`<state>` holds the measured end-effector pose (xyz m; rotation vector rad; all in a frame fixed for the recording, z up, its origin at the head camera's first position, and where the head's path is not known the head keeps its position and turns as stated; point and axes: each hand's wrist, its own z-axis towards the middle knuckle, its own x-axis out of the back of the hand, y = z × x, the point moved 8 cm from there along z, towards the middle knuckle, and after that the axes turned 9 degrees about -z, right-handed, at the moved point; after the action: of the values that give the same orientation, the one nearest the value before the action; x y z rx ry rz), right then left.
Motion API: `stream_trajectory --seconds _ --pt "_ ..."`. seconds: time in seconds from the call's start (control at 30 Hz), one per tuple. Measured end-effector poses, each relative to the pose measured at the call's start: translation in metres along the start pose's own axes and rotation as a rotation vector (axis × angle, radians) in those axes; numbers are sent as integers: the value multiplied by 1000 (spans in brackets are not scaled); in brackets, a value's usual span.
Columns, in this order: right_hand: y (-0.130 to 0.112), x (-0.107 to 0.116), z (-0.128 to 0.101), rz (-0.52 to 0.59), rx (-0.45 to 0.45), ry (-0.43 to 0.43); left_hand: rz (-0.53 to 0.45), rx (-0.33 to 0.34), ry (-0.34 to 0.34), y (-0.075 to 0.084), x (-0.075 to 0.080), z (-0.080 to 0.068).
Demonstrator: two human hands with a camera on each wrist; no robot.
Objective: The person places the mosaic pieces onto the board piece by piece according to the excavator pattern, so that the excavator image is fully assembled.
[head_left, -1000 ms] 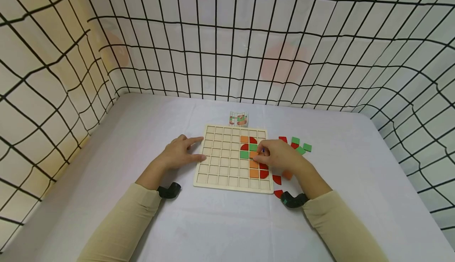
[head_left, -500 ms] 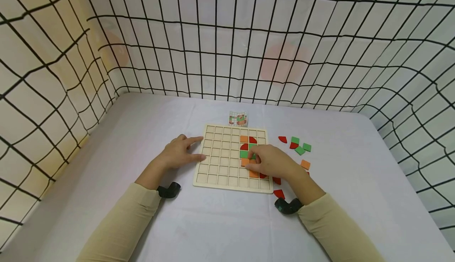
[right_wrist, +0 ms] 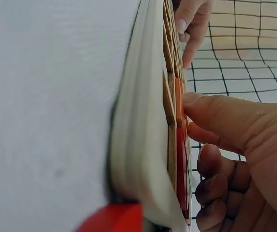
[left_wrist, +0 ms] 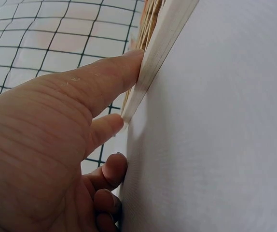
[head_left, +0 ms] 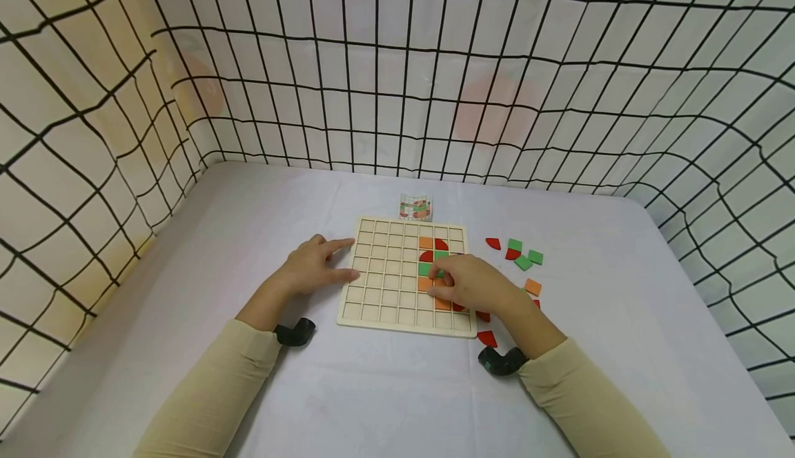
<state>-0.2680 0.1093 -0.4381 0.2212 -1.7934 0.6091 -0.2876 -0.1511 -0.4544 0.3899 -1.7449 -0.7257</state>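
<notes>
On a white surface (head_left: 397,396), wooden grid board (head_left: 384,281) with an orange tile (head_left: 424,284) in one cell, at the bent fingers of the right hand (head_left: 473,283); pinch or touch impossible to tell. At the board's left edge, left hand (head_left: 312,267) with thumb and index outstretched. Probably light and stiff, best pinched by the tile's opposite edges.

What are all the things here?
Cloth-covered table: one, white, underneath
Flat wooden grid board: one, beige, on table
Square and quarter-round tiles: several, orange, green, red, on board
Loose tiles: at least nine, red, green, orange, right of board
Small printed card: one, multicoloured, behind board
Grid-lined backdrop: one, black and whitish, around table
Long sleeves: two, beige, frame bottom
Wrist devices: two, black, beside sleeves
Left hand: one, at board's left edge
Right hand: one, over tiles
</notes>
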Motion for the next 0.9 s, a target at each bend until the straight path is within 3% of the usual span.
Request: stream_trajectory --seconds 0.37,0.67,0.9 --pt "34 25 -14 77 -121 29 -9 -2 -6 0 0 1" --pt "84 21 -42 132 -154 -81 -8 12 -7 -2 -3 2" --pt "106 10 -60 187 -158 -152 -3 12 -4 0 -1 0"
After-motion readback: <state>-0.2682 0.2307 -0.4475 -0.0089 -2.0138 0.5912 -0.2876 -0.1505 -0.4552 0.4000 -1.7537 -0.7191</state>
